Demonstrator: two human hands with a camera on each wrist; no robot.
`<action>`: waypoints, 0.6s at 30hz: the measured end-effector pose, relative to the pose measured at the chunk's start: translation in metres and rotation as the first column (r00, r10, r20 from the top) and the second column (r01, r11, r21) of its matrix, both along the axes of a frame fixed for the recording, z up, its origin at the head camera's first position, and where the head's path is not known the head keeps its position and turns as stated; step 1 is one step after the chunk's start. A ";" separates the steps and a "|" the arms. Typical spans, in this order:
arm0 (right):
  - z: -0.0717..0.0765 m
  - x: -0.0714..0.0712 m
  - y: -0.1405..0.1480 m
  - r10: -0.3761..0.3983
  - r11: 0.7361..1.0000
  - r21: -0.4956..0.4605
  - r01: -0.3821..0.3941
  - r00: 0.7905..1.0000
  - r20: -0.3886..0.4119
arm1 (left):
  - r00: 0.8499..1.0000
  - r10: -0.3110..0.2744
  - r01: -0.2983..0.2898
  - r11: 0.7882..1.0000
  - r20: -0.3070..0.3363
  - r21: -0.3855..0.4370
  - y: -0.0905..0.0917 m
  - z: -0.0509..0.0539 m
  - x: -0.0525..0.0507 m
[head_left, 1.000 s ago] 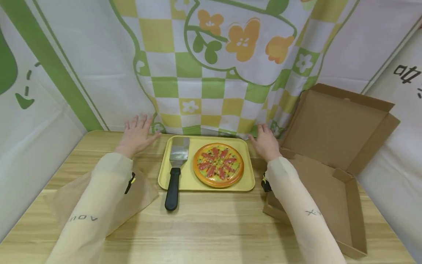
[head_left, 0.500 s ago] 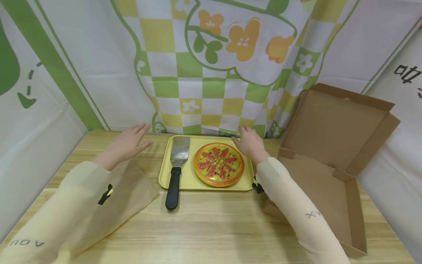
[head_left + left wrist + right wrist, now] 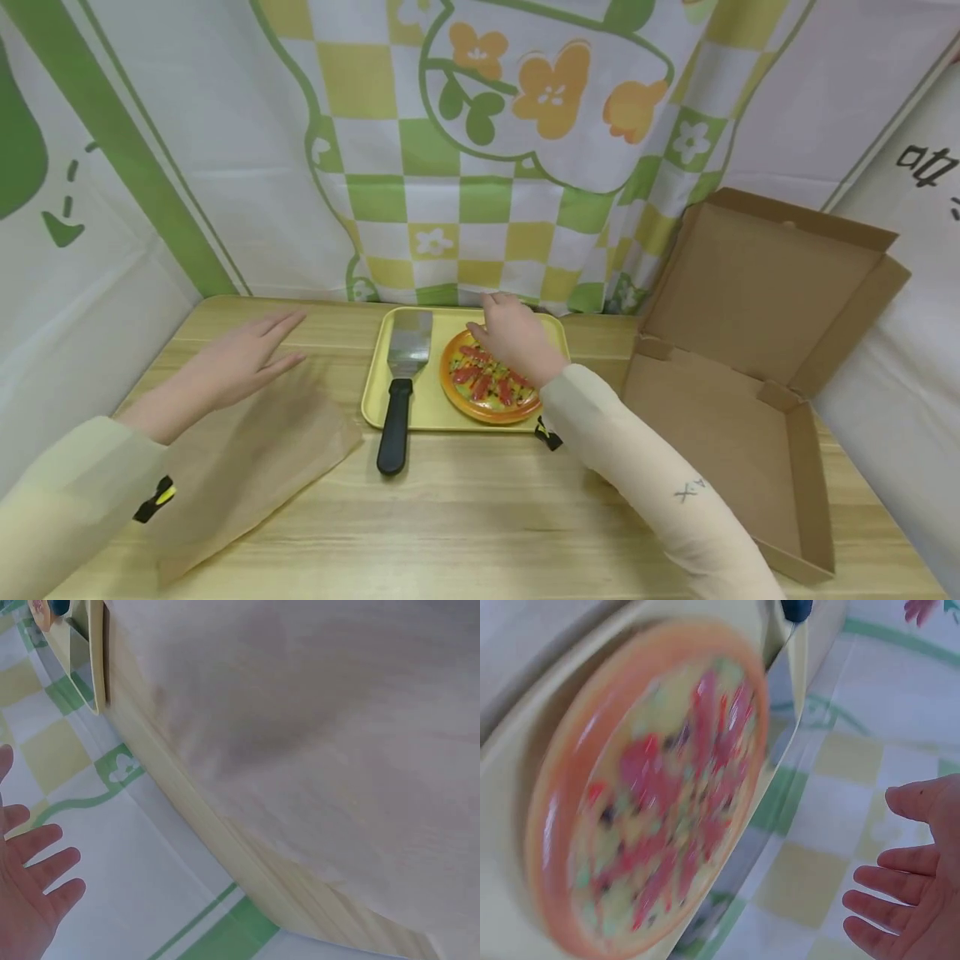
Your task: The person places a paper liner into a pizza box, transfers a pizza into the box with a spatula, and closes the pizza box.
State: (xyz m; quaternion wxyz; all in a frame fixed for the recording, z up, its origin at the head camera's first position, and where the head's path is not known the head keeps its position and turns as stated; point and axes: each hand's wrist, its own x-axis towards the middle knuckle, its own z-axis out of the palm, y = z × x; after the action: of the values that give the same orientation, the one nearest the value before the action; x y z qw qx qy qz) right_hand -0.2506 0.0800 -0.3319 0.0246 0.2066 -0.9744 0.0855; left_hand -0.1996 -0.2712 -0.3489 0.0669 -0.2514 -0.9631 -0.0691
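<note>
A toy-like pizza with an orange rim and red strips on top lies on a yellow tray. My right hand hangs above it, hiding its upper right part. In the right wrist view the fingers of that hand are loose and apart from the pizza. On the tray's left side lies a metal spatula, its black handle sticking out over the front edge. My left hand, fingers extended, hovers over a piece of tan paper and holds nothing.
An open cardboard pizza box stands on the right of the wooden table, its lid raised toward the back. A checkered cloth hangs behind the table's far edge.
My left hand has drawn back left and toward me, away from the tray, over the tan paper. My right hand has moved left from the tray's right edge to above the pizza.
</note>
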 end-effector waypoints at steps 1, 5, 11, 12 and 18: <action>0.000 0.002 -0.005 0.008 1.000 0.000 -0.008 1.000 0.001 | 1.000 0.006 -0.006 1.000 -0.001 0.000 -0.003 0.000 0.004; 0.000 0.009 -0.022 0.040 0.998 0.042 -0.040 0.999 -0.011 | 0.999 0.039 -0.039 0.999 0.002 0.013 -0.012 0.000 0.014; 0.000 0.022 -0.045 0.135 0.989 0.074 -0.130 0.988 -0.072 | 0.996 0.090 -0.091 0.995 0.019 0.049 -0.022 0.001 0.028; 0.000 0.024 -0.048 0.156 0.986 0.079 -0.149 0.984 -0.090 | 0.995 0.098 -0.099 0.994 0.024 0.051 -0.023 0.002 0.030; 0.001 0.039 -0.067 0.225 0.972 0.100 -0.212 0.966 -0.131 | 0.988 0.139 -0.146 0.985 0.071 0.095 -0.031 0.004 0.045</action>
State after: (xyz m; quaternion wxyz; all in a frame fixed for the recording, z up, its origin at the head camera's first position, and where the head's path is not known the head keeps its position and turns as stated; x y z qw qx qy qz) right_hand -0.2118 0.0125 -0.3309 0.0750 0.3192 -0.9442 0.0311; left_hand -0.1542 -0.3024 -0.3445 0.0531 -0.1758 -0.9756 -0.1203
